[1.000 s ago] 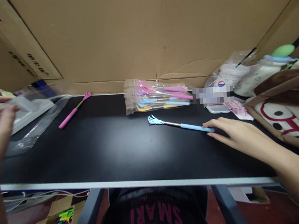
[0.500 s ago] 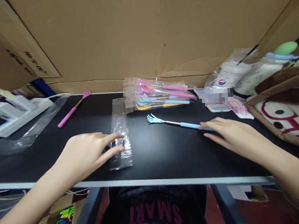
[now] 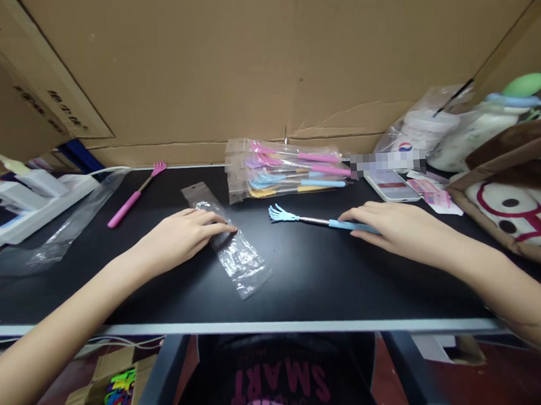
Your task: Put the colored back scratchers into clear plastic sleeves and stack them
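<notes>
A long clear plastic bag point(image 3: 243, 262) lies slanted on the black table. My left hand point(image 3: 185, 235) is on its upper part, with thumb and fingertips closed together at the bag's edge. On the right, a light-blue back scratcher point(image 3: 315, 220) with a hand-shaped head and metal shaft lies with its head to the left. My right hand point(image 3: 391, 229) has its thumb and fingers on either side of the handle; the handle's end is hidden under the palm.
Several bagged back scratchers point(image 3: 296, 167) are piled at the back. A pink back scratcher point(image 3: 131, 205) and a power strip point(image 3: 41, 207) are on the left. At the right are a phone point(image 3: 393, 186), a bagged cup point(image 3: 424, 135) and a brown bag point(image 3: 502, 170).
The plastic bag has turned, its lower end swinging right, and my left hand has moved slightly up and right with it. My right hand has slid left along the back scratcher's handle.
</notes>
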Available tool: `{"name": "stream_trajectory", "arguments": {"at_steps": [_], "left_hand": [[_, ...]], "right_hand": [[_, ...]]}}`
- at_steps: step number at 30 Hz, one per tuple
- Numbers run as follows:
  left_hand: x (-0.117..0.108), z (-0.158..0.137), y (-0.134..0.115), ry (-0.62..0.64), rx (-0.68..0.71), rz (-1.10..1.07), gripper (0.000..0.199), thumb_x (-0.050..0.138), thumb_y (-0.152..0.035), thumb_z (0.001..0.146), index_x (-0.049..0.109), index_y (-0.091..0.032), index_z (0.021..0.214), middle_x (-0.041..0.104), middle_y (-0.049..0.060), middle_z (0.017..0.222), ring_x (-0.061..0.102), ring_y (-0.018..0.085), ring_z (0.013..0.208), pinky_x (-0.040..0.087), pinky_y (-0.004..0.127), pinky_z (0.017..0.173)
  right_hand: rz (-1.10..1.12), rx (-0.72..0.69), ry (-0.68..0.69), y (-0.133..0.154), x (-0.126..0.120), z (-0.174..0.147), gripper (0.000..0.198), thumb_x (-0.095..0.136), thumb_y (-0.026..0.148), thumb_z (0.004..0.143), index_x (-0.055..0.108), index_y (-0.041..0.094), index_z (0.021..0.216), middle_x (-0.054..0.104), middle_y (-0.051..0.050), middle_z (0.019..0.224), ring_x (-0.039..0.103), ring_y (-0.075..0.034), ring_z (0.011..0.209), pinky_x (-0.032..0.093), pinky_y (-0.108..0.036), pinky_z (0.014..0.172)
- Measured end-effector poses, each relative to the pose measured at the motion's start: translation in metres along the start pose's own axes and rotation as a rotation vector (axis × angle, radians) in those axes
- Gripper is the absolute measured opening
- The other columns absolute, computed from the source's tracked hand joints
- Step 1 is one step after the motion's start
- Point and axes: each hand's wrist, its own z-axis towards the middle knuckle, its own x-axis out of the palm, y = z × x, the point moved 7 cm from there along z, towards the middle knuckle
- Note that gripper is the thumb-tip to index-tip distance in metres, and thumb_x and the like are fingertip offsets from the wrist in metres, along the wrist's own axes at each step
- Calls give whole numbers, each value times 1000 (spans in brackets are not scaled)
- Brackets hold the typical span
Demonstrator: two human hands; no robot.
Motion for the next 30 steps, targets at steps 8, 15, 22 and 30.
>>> {"name": "stream_trajectory", "arguments": {"at_steps": [8,15,22,30], "left_hand": [[-7,18,-12,12,-13,67,39,44,-48,105,68,-26,127,71,5,108,68,21,98,51,28,77],[-14,42,-43,-39,104,24,62,59,-68,91,62,-20,129,69,8,123,64,24,110,50,33,86],[-11,63,-61,-22,183,-10,45,62,-57,95,66,-23,123,70,5,117,67,22,102,48,33,83],[-12,69,-53,-143,161,-85,40,58,-54,97,66,-21,118,73,4,109,68,22,99,46,31,81]], "right_hand": [[45,13,-23,-3,13,14,18,47,28,95,64,23,101,75,-6,95,71,-21,80,47,-30,62],[174,215,51,-32,20,6,22,44,35,94,59,23,103,74,-5,87,71,-24,73,45,-33,62],[285,266,92,-48,17,-4,30,37,44,97,57,23,107,75,-8,89,72,-27,77,48,-36,66],[332,292,164,-53,18,-8,35,38,52,95,57,25,106,72,-8,88,70,-29,78,47,-39,69]]}}
